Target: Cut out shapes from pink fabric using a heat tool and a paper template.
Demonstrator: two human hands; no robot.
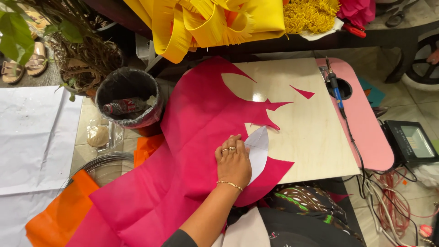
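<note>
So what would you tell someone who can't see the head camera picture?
A left hand with rings and a bracelet presses a white paper template onto pink fabric spread over a wooden board. A blue-handled tool lies on a pink tray, and a black bin stands nearby.

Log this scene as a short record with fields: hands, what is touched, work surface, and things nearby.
hands: one hand in view, pressed flat, rings and a bracelet on it; which hand it is cannot be told
touched: white leaf-shaped template lying on pink fabric
work surface: pale wooden board on a pink table
tool: blue-handled corded tool on the table
left of the fabric: black-lined bin, orange fabric
top: yellow fringed material
</note>
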